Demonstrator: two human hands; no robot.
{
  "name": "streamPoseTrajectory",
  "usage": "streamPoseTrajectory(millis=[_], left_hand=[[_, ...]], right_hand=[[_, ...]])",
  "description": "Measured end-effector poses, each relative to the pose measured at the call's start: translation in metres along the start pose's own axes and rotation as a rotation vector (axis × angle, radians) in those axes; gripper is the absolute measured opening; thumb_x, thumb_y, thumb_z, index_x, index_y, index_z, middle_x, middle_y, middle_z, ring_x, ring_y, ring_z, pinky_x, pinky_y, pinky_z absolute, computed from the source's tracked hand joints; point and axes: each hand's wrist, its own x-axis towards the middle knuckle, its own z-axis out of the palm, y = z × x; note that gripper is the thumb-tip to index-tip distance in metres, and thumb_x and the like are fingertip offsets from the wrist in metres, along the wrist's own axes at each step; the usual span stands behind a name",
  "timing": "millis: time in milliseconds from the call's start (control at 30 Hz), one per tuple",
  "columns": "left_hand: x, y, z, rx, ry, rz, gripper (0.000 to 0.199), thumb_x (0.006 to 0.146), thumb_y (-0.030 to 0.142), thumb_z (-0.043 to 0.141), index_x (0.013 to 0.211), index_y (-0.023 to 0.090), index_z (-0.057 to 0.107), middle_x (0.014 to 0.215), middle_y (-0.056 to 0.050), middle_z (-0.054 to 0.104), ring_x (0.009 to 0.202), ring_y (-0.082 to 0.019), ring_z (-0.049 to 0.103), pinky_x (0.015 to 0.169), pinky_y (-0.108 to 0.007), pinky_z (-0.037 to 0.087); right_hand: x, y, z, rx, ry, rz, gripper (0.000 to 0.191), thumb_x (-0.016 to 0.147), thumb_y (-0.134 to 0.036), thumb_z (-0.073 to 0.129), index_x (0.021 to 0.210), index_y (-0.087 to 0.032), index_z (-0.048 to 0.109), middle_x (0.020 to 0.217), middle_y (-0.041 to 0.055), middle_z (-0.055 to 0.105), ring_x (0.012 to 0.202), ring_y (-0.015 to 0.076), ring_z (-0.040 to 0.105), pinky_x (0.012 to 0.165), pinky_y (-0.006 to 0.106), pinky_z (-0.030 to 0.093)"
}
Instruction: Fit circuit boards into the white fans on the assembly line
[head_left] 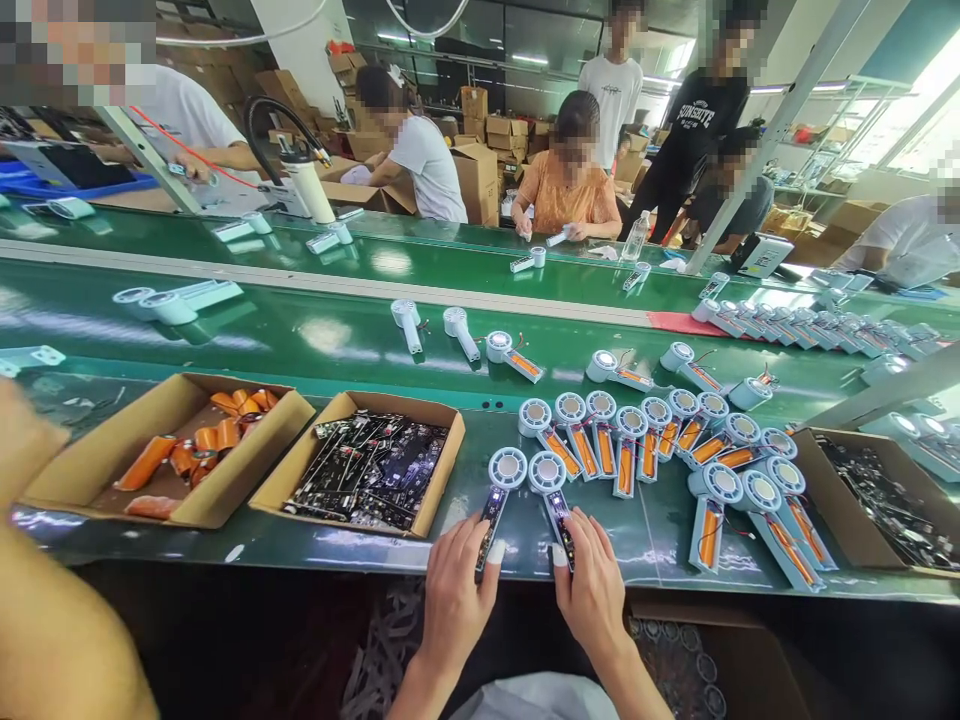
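My left hand (457, 595) is closed around the handle of a pale-blue handheld fan (508, 468), its round head pointing away from me. A second fan (547, 472) of the same kind is gripped by my right hand (594, 590). Dark circuit boards show in both open handles, and white covers sit on my thumb tips. The two fans lie side by side at the bench's front edge. To their right is a cluster of fans (631, 424) with orange battery cells and thin wires in their handles.
A carton of circuit boards (454, 440) stands left, beside a carton of orange battery cells (169, 515). Another carton of boards (817, 470) is at the right. Several fans lie on the green conveyor belt (330, 370). A co-worker's arm (60, 620) reaches in at left; other people work opposite.
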Motion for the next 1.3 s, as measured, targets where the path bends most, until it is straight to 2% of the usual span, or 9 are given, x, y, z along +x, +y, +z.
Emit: streamPoseTrajectory(millis=[133,300,633,933,1300], left_hand=[[0.0034,-0.0008,0.0014,-0.012,-0.004,-0.004,0.033,0.099,0.019,0.048,0.132,0.018,0.053,0.112,-0.013,0.073,0.103,-0.027,0.069,0.089,-0.042,0.054],[0.0049,-0.0014,0.0022,0.007,-0.083,0.008,0.044,0.099,0.017,0.047,0.143,0.02,0.046,0.122,-0.012,0.071,0.108,-0.027,0.067,0.091,-0.041,0.052],[0.0031,-0.0042,0.0099,0.09,-0.063,0.023,0.038,0.098,0.016,0.049,0.136,0.018,0.055,0.118,-0.013,0.072,0.113,-0.028,0.064,0.093,-0.042,0.05],[0.0049,-0.0028,0.0094,0.083,-0.057,0.03,0.039,0.096,0.013,0.051,0.134,0.018,0.055,0.116,-0.013,0.072,0.111,-0.029,0.064,0.094,-0.044,0.05],[0.0045,-0.0019,0.0085,0.101,-0.057,0.03,0.037,0.095,0.013,0.051,0.132,0.017,0.055,0.114,-0.014,0.072,0.111,-0.029,0.063,0.094,-0.043,0.049]], right_hand=[[0.0041,-0.0031,-0.0044,-0.009,-0.06,0.017,0.056,0.093,-0.009,0.039,0.148,-0.017,0.04,0.129,0.0127,0.065,0.123,0.027,0.06,0.1,0.05,0.054],[0.009,-0.0058,-0.0071,-0.015,-0.067,0.017,0.06,0.091,-0.006,0.039,0.149,-0.019,0.041,0.128,0.0112,0.065,0.121,0.0269,0.06,0.099,0.049,0.053],[0.0079,-0.005,-0.0038,-0.046,-0.073,0.019,0.05,0.094,-0.009,0.04,0.143,-0.017,0.046,0.124,0.0134,0.065,0.118,0.028,0.06,0.097,0.05,0.054],[0.0077,-0.0058,-0.0042,-0.032,-0.077,0.037,0.054,0.094,-0.009,0.04,0.147,-0.02,0.042,0.126,0.0127,0.064,0.119,0.028,0.06,0.098,0.051,0.054],[0.0064,-0.0047,-0.0014,-0.041,-0.064,0.033,0.049,0.097,-0.012,0.042,0.145,-0.02,0.044,0.124,0.012,0.066,0.117,0.0284,0.061,0.098,0.051,0.053]])
